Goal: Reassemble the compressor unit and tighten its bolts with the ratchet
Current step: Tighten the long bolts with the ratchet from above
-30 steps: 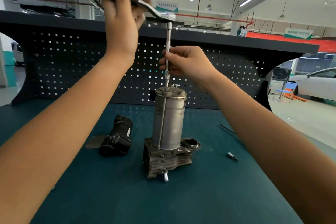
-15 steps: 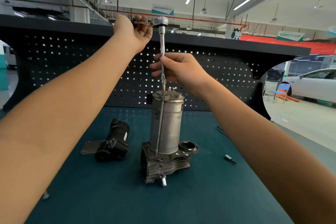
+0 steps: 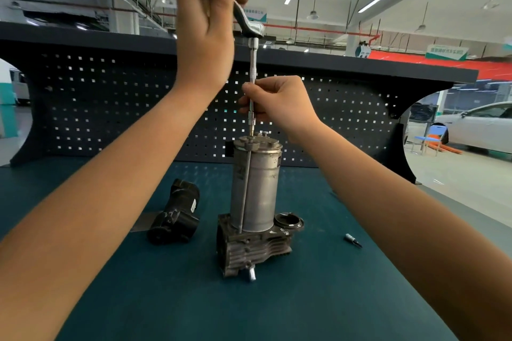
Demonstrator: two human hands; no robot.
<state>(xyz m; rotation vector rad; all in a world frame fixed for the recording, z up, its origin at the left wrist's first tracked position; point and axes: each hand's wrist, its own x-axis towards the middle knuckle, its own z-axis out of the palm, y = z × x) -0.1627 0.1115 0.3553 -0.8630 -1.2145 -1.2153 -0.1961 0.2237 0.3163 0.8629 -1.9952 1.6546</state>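
The compressor unit (image 3: 256, 196) stands upright on the teal bench mat: a silver cylinder on a dark finned base. A long bolt runs down the cylinder's left side. My left hand (image 3: 205, 36) grips the black handle of the ratchet (image 3: 249, 25), held high above the unit. From the ratchet head a thin extension bar (image 3: 252, 77) drops straight down onto a bolt head on the cylinder's top cap. My right hand (image 3: 279, 105) pinches the lower part of that bar just above the cap.
A black compressor part (image 3: 177, 219) lies on the mat left of the unit, with a flat metal tab beside it. A small loose bit (image 3: 353, 239) lies to the right. A dark pegboard wall (image 3: 110, 108) backs the bench.
My left hand has swung the ratchet handle back toward me and to the left, after pointing away half a second ago. My right hand stays on the extension bar.
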